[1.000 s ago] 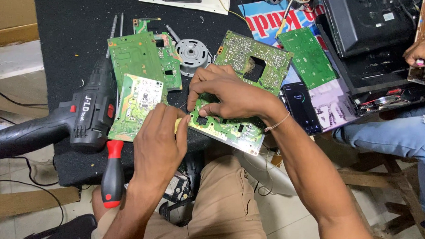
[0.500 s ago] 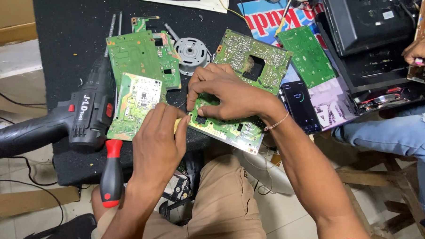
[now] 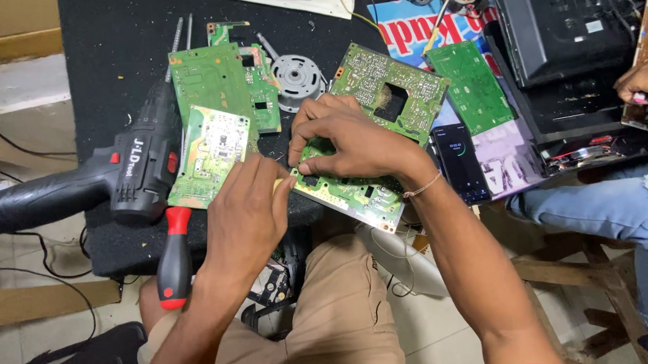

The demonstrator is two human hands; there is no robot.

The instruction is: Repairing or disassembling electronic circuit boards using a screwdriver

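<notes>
a black table (image 3: 113, 45) fills most of the view, its near edge over the person's tan trousers. a black cordless drill (image 3: 87, 177) lies along its left edge, handle pointing off to the left. near the middle sits a large green circuit board (image 3: 384, 98) with a square hole in it, its near edge hanging out past the table edge above the lap. left of it lies another green board (image 3: 212, 81), with a smaller pale green board (image 3: 210, 153) overlapping its lower end. a further green board (image 3: 471, 83) lies to the right on a printed sheet, beside a dark phone (image 3: 462, 162) with a lit screen. the right hand (image 3: 347, 143) rests on the large board's near half, fingers curled and pressing down on it. the left hand (image 3: 247, 211) is just below, fingers bunched and pinching something small at that board's near left corner; what it grips cannot be made out. a red-and-black screwdriver (image 3: 174, 259) lies beside the left wrist. a round metal disc (image 3: 298, 72) sits between the boards. another person's hand (image 3: 643, 80) shows at the far right.
</notes>
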